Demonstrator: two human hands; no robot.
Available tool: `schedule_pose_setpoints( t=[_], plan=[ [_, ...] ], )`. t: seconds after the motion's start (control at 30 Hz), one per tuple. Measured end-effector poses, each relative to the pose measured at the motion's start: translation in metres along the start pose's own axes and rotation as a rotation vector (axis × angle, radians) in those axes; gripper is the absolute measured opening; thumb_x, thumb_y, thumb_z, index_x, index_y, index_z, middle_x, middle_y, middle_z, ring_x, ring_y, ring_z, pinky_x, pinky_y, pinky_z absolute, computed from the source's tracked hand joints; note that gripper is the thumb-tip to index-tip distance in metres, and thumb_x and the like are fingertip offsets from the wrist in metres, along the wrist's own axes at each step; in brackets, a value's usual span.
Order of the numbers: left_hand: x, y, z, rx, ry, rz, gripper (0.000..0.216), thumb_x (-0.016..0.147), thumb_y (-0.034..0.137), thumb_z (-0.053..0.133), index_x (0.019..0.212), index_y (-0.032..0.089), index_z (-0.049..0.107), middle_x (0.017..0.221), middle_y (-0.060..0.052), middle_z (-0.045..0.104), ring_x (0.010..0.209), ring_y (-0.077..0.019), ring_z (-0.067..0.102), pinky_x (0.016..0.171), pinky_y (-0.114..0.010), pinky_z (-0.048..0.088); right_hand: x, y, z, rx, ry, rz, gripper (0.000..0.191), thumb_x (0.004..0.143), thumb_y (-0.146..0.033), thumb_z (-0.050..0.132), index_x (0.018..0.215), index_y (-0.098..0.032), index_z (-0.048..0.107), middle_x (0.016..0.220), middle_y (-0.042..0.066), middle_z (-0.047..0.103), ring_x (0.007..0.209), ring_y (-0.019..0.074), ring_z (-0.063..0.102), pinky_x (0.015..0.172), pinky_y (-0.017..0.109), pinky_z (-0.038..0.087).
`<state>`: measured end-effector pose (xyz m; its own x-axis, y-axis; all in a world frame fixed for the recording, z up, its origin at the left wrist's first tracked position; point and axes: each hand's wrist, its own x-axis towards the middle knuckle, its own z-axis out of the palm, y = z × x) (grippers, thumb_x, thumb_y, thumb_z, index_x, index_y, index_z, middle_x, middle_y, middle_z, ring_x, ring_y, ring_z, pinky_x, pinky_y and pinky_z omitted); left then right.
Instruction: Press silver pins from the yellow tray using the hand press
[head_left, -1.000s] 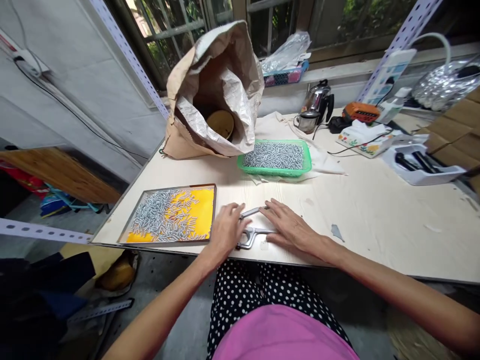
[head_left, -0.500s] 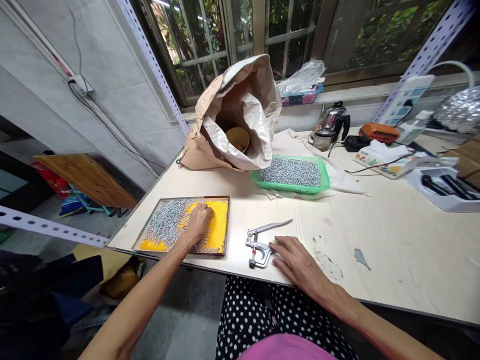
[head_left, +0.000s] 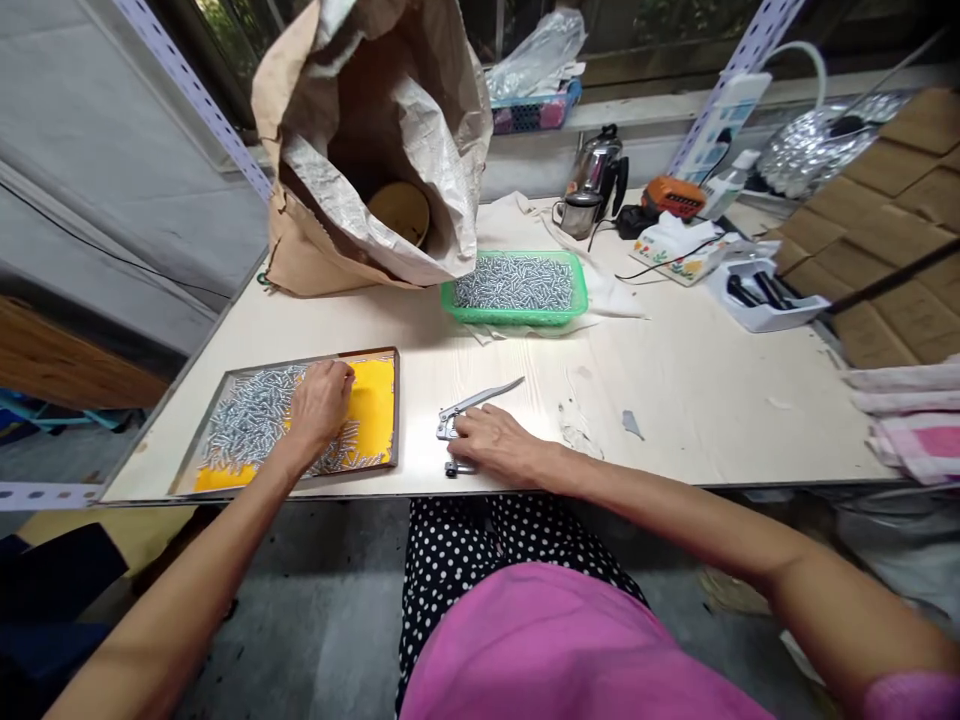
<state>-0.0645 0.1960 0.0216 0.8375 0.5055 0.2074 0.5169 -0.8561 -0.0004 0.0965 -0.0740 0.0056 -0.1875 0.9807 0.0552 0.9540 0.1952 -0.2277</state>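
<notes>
- On the counter, close to the near left corner: shallow tray with brownish rim and yellow bottom, holding small silvery pins, heaped thick at the left end, sparser toward the tray's near right corner, bare yellow along most of the right edge.
- Farther back, between near and far edges: green tub, filled with similar pins, set on a pale cloth.
- Left of the tub, toward the counter's far left corner: big brown sack, mouth gaping, whitish lining, round tan object inside.
- Toward the right edge: white box with dark items in it.
- By the near edge, just right of the tray: grey metal pliers, slim upper handle slanting toward the far right, dark tip nearest the edge, lower part mostly covered.
- Over the tray's middle: left hand, fingers curled downward; cannot tell whether pinching a pin.
- On the pliers' lower part: right hand, fingers bent and touching; cannot tell how tightly closed.
</notes>
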Motion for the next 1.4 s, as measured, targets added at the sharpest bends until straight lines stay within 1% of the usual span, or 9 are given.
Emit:
schedule_pose_setpoints(
  t=[0.17,0.37,0.5,0.7,0.93,1.07,1.13,1.27,1.4],
  plan=[
    [-0.025,0.05,-0.033,-0.288,0.094,-0.057,0.024,0.093,0.035,0.043,0.093,0.02,0.061,0.094,-0.009,0.071,0.089,-0.0235,0.066,0.084,-0.036,0.051,0.016,0.007,0.005,-0.048,-0.08,-0.246,0.02,0.1,-0.013,0.049,0.09,-0.016,0.066,0.1,0.008,0.059,0.087,0.0195,0.047,0.071,0.032,0.035],
    [-0.079,0.12,-0.054,-0.717,-0.028,-0.144,0.024,0.091,0.043,0.05,0.094,0.022,0.061,0.079,-0.001,0.07,0.067,-0.0169,0.068,0.067,-0.029,0.052,0.023,0.013,0.021,0.005,-0.02,-0.267,0.017,0.1,-0.01,0.046,0.098,-0.012,0.062,0.095,0.007,0.06,0.08,0.0167,0.048,0.067,0.029,0.037],
    [-0.103,0.13,-0.04,-0.876,-0.041,-0.271,0.026,0.09,0.047,0.054,0.091,0.022,0.064,0.081,-0.001,0.071,0.068,-0.018,0.07,0.066,-0.029,0.054,0.015,0.014,0.022,0.025,0.091,-0.268,0.017,0.102,-0.014,0.045,0.097,-0.013,0.061,0.092,0.005,0.061,0.082,0.0164,0.051,0.071,0.028,0.039],
    [-0.114,0.135,-0.004,-0.971,-0.091,-0.353,0.037,0.09,0.057,0.053,0.095,0.022,0.065,0.089,-0.006,0.075,0.082,-0.0242,0.074,0.075,-0.034,0.058,0.022,0.017,0.014,0.011,-0.011,-0.332,0.013,0.101,-0.014,0.049,0.103,-0.016,0.062,0.09,0.004,0.064,0.08,0.0163,0.053,0.071,0.028,0.04],
    [-0.141,0.155,0.008,-0.863,-0.069,-0.335,0.029,0.094,0.051,0.047,0.095,0.027,0.063,0.11,-0.007,0.077,0.094,-0.0259,0.075,0.077,-0.035,0.06,0.021,0.018,0.03,0.096,0.147,-0.178,0.017,0.102,-0.019,0.049,0.091,-0.015,0.062,0.09,0.005,0.064,0.083,0.0165,0.053,0.076,0.028,0.041],
    [-0.147,0.153,0.021,-0.816,-0.016,-0.211,0.022,0.096,0.039,0.047,0.099,0.026,0.064,0.117,-0.008,0.075,0.103,-0.0248,0.074,0.089,-0.037,0.059,0.022,0.018,0.028,0.081,0.075,-0.21,0.016,0.101,-0.02,0.052,0.093,-0.015,0.065,0.092,0.005,0.064,0.085,0.0167,0.055,0.075,0.028,0.043],
    [-0.148,0.153,0.024,-0.791,0.024,-0.14,0.02,0.097,0.034,0.047,0.102,0.025,0.063,0.122,-0.01,0.073,0.11,-0.0242,0.071,0.097,-0.039,0.057,0.02,0.021,0.022,0.127,0.076,-0.163,0.016,0.101,-0.022,0.051,0.106,-0.015,0.065,0.107,0.008,0.064,0.091,0.0165,0.057,0.075,0.027,0.045],
    [-0.151,0.157,0.024,-0.72,0.064,-0.018,0.016,0.1,0.026,0.046,0.104,0.021,0.061,0.136,-0.013,0.065,0.12,-0.0223,0.067,0.103,-0.039,0.055,0.008,0.043,0.01,0.123,0.132,0.166,0.034,0.101,-0.015,0.044,0.134,-0.017,0.053,0.133,0.013,0.055,0.104,0.0192,0.057,0.083,0.031,0.047],
    [-0.15,0.164,0.023,-0.6,0.096,0.128,0.02,0.1,0.019,0.046,0.113,0.023,0.061,0.142,-0.009,0.062,0.135,-0.024,0.055,0.108,-0.042,0.053,-0.005,0.072,0.008,-0.013,0.067,0.403,0.029,0.102,-0.013,0.04,0.123,-0.015,0.06,0.126,0.014,0.057,0.104,0.0223,0.053,0.084,0.034,0.044]
  ],
)
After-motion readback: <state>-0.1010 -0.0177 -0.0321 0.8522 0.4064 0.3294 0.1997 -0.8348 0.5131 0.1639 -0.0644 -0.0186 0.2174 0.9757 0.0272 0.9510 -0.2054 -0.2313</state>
